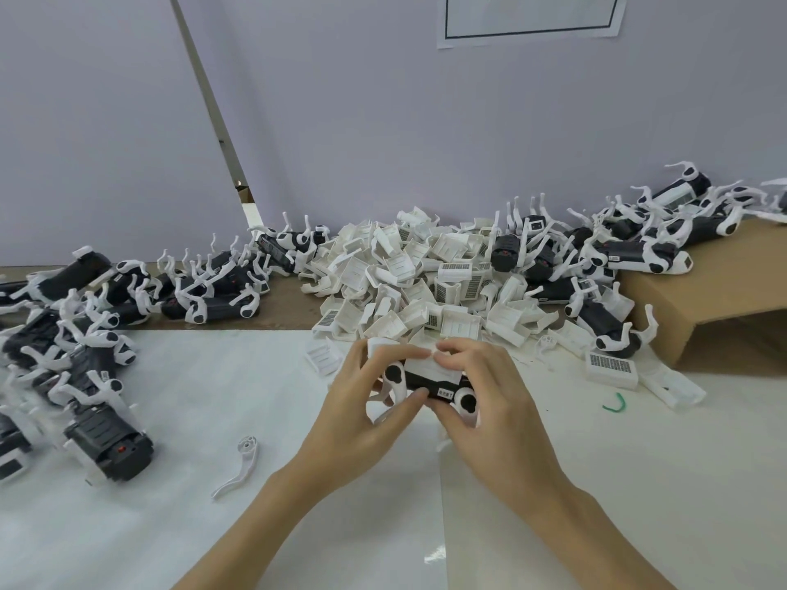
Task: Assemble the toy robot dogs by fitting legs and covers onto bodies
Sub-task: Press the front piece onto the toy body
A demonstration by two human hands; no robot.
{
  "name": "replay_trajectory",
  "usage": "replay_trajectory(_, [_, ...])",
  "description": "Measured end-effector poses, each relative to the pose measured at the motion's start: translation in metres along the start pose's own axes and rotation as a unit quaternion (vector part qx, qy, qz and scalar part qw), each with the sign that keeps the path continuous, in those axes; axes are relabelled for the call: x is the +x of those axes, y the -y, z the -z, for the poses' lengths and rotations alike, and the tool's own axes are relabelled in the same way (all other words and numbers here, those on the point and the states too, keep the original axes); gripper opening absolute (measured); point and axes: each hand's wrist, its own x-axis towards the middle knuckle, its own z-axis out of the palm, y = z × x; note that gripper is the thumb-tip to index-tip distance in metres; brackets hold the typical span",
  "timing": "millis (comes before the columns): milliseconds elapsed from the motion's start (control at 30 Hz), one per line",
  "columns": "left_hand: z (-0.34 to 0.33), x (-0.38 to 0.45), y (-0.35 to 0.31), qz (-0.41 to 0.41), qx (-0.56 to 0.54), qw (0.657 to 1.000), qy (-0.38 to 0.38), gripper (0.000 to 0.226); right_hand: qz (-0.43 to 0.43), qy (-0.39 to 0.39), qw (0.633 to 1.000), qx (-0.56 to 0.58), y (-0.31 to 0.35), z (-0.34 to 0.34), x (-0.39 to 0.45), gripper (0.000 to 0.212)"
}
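blk/wht toy dog (430, 379), wht covers (409, 270)

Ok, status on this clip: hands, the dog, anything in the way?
Left hand and right hand both gripping one toy robot dog, white cover on top. Loose white leg lies left, apart. Nothing blocking.

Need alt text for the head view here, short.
Both hands, left and right, grip a toy dog over a white table, pressing a white cover onto it. Behind lies a pile of covers; a loose leg lies to the left.
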Motion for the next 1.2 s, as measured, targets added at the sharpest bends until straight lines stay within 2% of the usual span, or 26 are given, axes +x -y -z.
replay_trajectory(200, [-0.004,-0.003,0.000,0.007,-0.020,1.000,-0.022,0.034,-0.014,0.007,1.000,0.022,0.003,-0.001,0.001,0.039])
replay_trajectory(267, [-0.004,-0.002,0.000,0.005,-0.039,0.999,-0.023,0.033,-0.083,0.039,0.991,0.101,0.002,0.001,0.001,0.048])
replay_trajectory(333, [0.000,-0.001,-0.001,-0.011,-0.047,0.999,-0.009,0.033,-0.173,0.112,0.955,0.211,-0.001,0.004,0.003,0.061])
replay_trajectory(367, [0.002,0.000,0.000,-0.019,-0.047,0.999,0.010,0.032,-0.188,0.139,0.942,0.239,-0.003,0.005,0.004,0.064])
replay_trajectory(400, [0.004,0.000,0.000,-0.026,-0.045,0.998,0.034,0.034,-0.182,0.148,0.944,0.234,-0.006,0.005,0.003,0.061])
replay_trajectory(467, [0.004,0.000,-0.001,-0.019,-0.041,0.997,0.059,0.046,-0.144,0.119,0.969,0.164,-0.009,0.005,0.001,0.056])
replay_trajectory(567, [0.000,-0.002,-0.005,0.036,-0.034,0.999,0.008,0.068,-0.026,0.054,0.998,0.020,-0.010,0.004,0.002,0.071])
replay_trajectory(667, [-0.001,-0.003,-0.005,0.105,-0.053,0.993,-0.012,0.057,0.024,0.027,0.999,-0.027,-0.011,0.002,0.003,0.074])
replay_trajectory(767, [0.000,0.000,-0.005,0.135,-0.168,0.976,-0.007,0.046,0.031,0.034,0.999,-0.028,-0.012,0.000,0.002,0.061])
replay_trajectory(833, [0.005,0.003,-0.007,0.155,-0.221,0.963,-0.015,0.044,0.017,0.073,0.997,-0.010,-0.014,0.003,0.002,0.063])
replay_trajectory(900, [0.009,0.004,-0.008,0.148,-0.228,0.962,-0.006,0.044,-0.046,0.126,0.990,0.051,-0.015,0.007,0.002,0.067])
replay_trajectory(967, [0.012,0.004,-0.008,0.135,-0.229,0.964,0.009,0.043,-0.100,0.143,0.980,0.093,-0.016,0.008,0.002,0.053])
replay_trajectory(1067, [0.012,0.004,-0.008,0.138,-0.229,0.963,0.022,0.041,-0.110,0.130,0.982,0.076,-0.017,0.007,0.000,0.031])
replay_trajectory(1200, [0.004,0.003,-0.007,0.145,-0.170,0.975,0.005,0.052,-0.108,0.133,0.982,0.073,-0.011,0.003,-0.003,0.036])
